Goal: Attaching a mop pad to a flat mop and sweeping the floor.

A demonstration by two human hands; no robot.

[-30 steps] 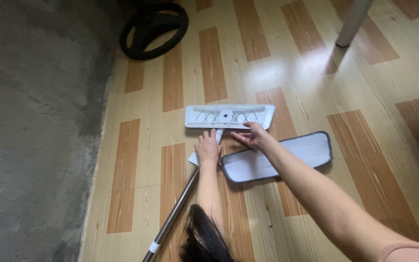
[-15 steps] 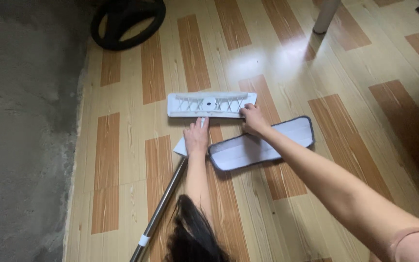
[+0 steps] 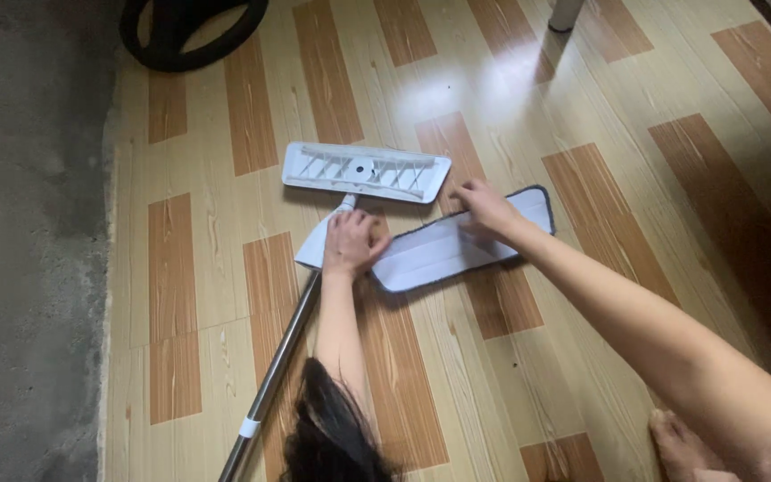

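L hand (image 3: 350,243) clamps mop-handle joint (image 3: 346,205); R hand (image 3: 484,207), fingers spread flat, presses microfibre mop pad (image 3: 457,245)—align pad w/ white mop plate (image 3: 366,170) at 11 o'clock.

The white mop plate (image 3: 366,171) lies flat on the wood floor, its open ribbed side up, with a small round hole in the middle. It is long and thin and sits a little crooked. Just below it lies the mop cloth (image 3: 461,241), white with a dark grey edge, flat and slanted, its right end higher. The silver mop pole (image 3: 271,379) lies on the floor too, running from the bottom up toward the plate. It has a white joint (image 3: 316,244) at its top end.
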